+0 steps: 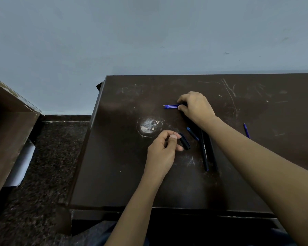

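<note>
Blue refills [171,106] pinched by right hand [196,108], black pens [204,151] beside wrist

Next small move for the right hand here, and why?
Probably bring the right hand toward the black pen barrels and feed one refill in: it pinches the blue refills, tips pointing left, the barrels lie just below its wrist, and the left hand sits beside the cap.

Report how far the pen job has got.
Done: pens are apart, barrels and cap loose on the table. In hand: right hand grips the blue refills; left hand curls beside the cap. Left: one refill far right lies untouched; no pen is assembled.
</note>
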{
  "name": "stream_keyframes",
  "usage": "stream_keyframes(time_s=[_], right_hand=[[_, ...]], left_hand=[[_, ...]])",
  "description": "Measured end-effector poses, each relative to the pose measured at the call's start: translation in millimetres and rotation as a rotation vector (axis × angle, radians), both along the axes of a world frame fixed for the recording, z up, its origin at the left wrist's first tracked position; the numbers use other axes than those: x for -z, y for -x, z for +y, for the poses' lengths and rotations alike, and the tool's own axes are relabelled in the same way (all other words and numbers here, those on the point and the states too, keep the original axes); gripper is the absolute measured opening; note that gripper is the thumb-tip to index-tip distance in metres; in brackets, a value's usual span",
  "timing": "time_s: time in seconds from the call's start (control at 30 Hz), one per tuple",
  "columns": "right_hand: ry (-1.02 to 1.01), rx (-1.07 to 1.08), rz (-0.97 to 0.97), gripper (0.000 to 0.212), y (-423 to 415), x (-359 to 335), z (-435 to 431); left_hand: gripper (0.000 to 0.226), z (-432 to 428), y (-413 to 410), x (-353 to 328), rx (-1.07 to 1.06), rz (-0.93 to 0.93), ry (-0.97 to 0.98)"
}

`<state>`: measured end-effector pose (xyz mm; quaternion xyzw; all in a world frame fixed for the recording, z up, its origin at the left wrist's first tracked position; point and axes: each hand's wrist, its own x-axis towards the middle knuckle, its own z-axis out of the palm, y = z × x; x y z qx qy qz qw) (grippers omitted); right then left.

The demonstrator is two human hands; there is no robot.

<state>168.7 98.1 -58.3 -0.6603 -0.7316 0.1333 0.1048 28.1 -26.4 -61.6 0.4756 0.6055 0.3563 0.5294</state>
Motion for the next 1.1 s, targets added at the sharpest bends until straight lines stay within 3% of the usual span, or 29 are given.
stream_keyframes(time_s=[0.47,0.7,0.93,1.0,1.1], right_hand=[[0.0,0.085,0.061,0.025,5,3,-1],[-0.101,0.107,0.071,0.024,2,0,-5],[-0.256,0.426,0.174,0.028,-34,-20,-39],[-0.165,0.577,0.075,0.036,-53,-25,-53],[0.173,0.803,-0.105,0.049,-84,-31,-74]], left_hand=[[0.024,0,0,0,-0.001,-0.006,0.015],[0.024,0,0,1,0.0,-0.001,0.007],[0.022,1,2,0,-0.027,-0.006,0.037],[0.021,2,2,0,-0.037,-0.002,0.054],[0.02,1,1,-1,-0.047,-0.003,0.067]])
